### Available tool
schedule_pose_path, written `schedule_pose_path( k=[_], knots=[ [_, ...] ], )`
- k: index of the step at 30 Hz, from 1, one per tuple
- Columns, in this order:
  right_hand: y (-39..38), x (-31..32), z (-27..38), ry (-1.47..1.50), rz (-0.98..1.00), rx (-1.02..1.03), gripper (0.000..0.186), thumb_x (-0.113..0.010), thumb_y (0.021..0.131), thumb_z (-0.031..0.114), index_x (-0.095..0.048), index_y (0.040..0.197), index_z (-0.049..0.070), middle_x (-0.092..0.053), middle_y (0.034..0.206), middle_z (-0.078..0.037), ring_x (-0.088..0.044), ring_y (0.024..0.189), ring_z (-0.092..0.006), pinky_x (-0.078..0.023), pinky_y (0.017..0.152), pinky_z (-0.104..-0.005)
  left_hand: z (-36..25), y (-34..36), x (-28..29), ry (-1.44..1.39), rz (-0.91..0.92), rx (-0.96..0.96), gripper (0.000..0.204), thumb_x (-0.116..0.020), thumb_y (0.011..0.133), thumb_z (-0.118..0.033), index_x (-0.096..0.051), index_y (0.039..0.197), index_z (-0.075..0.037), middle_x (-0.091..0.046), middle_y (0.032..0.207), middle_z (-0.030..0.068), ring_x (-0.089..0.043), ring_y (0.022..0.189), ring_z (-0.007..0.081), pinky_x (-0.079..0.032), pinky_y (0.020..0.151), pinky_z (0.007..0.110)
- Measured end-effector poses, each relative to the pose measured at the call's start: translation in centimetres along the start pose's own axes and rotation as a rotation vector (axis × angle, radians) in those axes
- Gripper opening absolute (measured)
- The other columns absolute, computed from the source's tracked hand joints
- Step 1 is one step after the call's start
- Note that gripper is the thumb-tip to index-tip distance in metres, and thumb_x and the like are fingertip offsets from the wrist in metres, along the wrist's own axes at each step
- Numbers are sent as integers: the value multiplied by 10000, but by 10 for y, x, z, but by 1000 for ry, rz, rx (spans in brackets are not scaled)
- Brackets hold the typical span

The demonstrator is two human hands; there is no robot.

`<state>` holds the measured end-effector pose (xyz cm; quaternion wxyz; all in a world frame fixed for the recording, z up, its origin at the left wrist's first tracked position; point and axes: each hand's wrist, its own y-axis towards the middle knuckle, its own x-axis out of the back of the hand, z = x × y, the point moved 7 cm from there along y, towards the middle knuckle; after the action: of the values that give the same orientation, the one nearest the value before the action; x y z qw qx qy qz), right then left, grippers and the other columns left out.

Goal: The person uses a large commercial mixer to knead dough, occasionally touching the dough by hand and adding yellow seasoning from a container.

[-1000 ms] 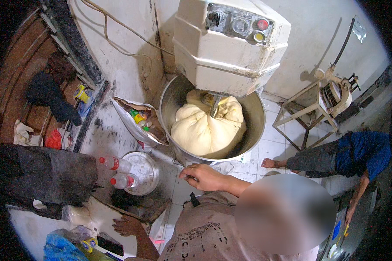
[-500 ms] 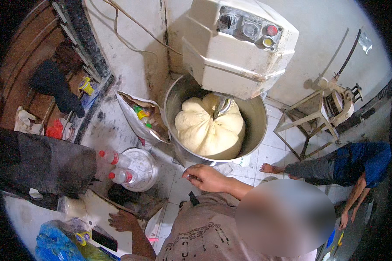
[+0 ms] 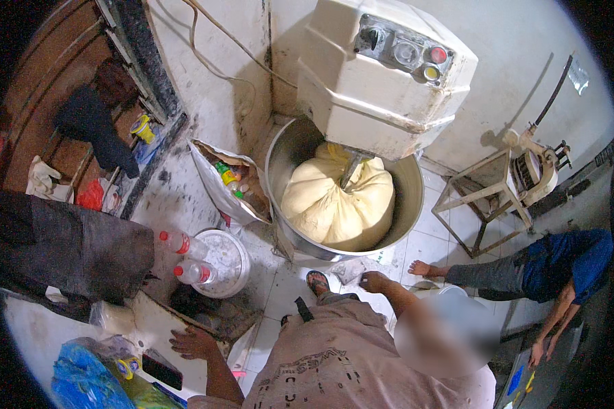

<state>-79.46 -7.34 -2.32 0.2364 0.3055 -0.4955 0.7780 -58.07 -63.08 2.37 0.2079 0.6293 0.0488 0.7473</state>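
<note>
My left hand [image 3: 194, 342] lies flat on the corner of a pale worktop [image 3: 160, 324], fingers spread and nothing in them. Close to that hand is a dark phone [image 3: 162, 372]. My right hand [image 3: 375, 281] hangs low over the tiles, in front of the mixer bowl and next to a crumpled whitish bag [image 3: 350, 270]; its fingers are foreshortened and partly hidden. A big mass of pale dough [image 3: 338, 204] fills much of the steel bowl [image 3: 276, 228], gathered in folds round the metal tool [image 3: 351, 169] under the cream mixer head [image 3: 389, 88].
Two red-capped bottles [image 3: 196, 273] lie on a white bucket lid [image 3: 233, 262]. An open sack [image 3: 228, 204] with packages leans beside the bowl. A metal-framed machine [image 3: 488, 180] stands at the right wall. Another person in a blue shirt [image 3: 573, 262] is at the right. Blue plastic [image 3: 82, 375] lies lower left.
My right hand has moved right and lower, away from in front of my body. The dough and the metal tool have shifted in the bowl. My left hand stays on the worktop.
</note>
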Motion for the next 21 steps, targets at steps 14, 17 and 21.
schedule_pose_path(
  k=[14, 17, 21],
  knots=[
    [-34, -39, -57, 454, -196, -348, 328, -498, 769, 323, -628, 807, 24, -618, 848, -206, -590, 837, -352, -463, 752, -430, -12, 4, -7, 159, -5, -12, 583, -314, 875, -499, -204, 1371, -213, -227, 1396, 148, -262, 1257, 361, -285, 925, 579],
    [-16, -7, -33, 468, -272, -260, 298, -507, 779, 294, -625, 878, 38, -619, 829, -189, -596, 790, -331, -469, 750, -400, -19, 5, 9, 94, 297, -13, 669, -308, 846, -580, -160, 1386, -213, -176, 1415, 153, -241, 1263, 380, -288, 911, 604],
    [-5, 14, -16, 382, -404, -172, 266, -528, 770, 277, -642, 873, 61, -636, 700, -143, -631, 659, -254, -487, 697, -358, -10, 12, -15, 182, 297, -67, 788, -283, 791, -682, -127, 1393, -199, -144, 1425, 153, -227, 1267, 389, -234, 926, 629]
  ],
)
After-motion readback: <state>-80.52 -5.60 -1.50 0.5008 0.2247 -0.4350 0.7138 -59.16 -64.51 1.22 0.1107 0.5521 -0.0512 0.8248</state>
